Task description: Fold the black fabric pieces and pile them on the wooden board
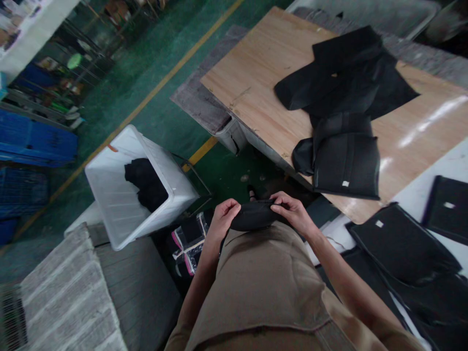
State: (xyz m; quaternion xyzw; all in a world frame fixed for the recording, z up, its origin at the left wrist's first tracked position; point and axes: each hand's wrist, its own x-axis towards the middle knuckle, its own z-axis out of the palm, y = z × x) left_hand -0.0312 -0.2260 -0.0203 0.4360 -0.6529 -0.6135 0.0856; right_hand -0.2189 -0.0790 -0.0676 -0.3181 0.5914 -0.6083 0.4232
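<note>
Stretched between my two hands, close in front of my apron, is a black fabric piece point(253, 215). My left hand point(225, 214) pinches its left end between thumb and fingers. At the other end, my right hand point(290, 209) grips the upper edge the same way. The far side of the piece is hidden from me, so its full shape cannot be made out. To the right, a stitched black fabric panel point(347, 165) with a small white label lies at the edge of the wooden board, nearest to my right hand.
More black fabric pieces point(343, 73) are heaped on the wooden board point(252, 73). Labelled black panels point(405, 243) lie at lower right. A white bin point(109, 195) holding black fabric point(146, 183) stands left, near a plastic-wrapped bundle point(190, 243) and a fabric-covered surface point(69, 292).
</note>
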